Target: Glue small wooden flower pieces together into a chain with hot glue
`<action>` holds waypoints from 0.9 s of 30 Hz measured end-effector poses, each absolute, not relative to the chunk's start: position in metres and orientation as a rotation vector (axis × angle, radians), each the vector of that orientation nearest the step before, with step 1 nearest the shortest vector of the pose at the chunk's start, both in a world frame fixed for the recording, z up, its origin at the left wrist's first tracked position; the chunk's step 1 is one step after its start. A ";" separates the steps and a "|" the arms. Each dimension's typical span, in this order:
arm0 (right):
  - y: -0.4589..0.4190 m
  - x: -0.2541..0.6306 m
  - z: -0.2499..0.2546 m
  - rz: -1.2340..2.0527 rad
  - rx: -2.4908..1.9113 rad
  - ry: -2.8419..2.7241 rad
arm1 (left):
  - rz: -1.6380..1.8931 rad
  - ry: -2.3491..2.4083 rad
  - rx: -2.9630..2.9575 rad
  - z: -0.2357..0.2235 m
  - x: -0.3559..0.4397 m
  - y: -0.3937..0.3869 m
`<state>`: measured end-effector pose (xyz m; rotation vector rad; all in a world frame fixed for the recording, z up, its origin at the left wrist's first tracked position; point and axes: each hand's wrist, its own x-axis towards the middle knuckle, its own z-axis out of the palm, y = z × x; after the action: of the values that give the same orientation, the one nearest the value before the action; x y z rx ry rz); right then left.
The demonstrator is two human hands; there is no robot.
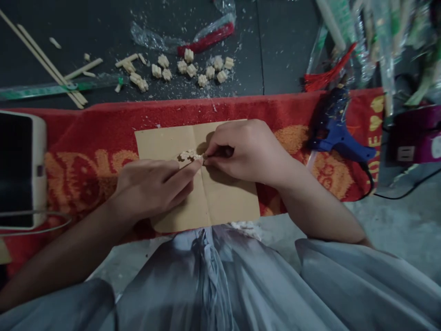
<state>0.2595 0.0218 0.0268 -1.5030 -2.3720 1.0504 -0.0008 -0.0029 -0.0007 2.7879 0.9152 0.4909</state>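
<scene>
A small pale openwork piece (188, 155), seemingly made of short stick bits, lies on a creased tan card (234, 202). My left hand (155, 184) reaches in from the left with its fingers close together, the index fingertip pressing on the piece's right part. From the right, my right hand (244, 149) pinches thumb and forefinger at the right end of the same piece. What sits between those fingertips is too small to make out. The fingertips of both hands nearly meet over the card's middle crease.
Several small pale stick clusters (191, 70) and crumbs lie on the dark table beyond the red towel (86, 119). Thin sticks (41, 57) lie at far left, above a tablet (20, 170). A blue glue gun (339, 133) with a cord rests at right, near plastic-wrapped packets (382, 41).
</scene>
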 end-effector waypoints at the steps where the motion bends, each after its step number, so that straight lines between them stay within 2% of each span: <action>1: 0.022 0.259 0.026 1.043 -1.498 -2.367 | 0.408 0.987 2.799 -0.002 -0.001 -0.004; 6: 0.024 0.257 0.022 0.978 -1.516 -2.368 | 0.161 1.064 2.890 -0.006 0.001 -0.003; 20: 0.033 0.272 0.027 0.685 -1.607 -2.287 | 0.127 1.110 2.914 -0.017 0.005 0.001; 27: 0.049 0.269 0.036 0.303 -1.858 -2.396 | 0.022 1.186 2.846 -0.015 0.014 0.002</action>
<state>0.2694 0.0489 0.0362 -1.8577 -2.3957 0.3027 0.0137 0.0023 -0.0145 2.8461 1.1864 0.0222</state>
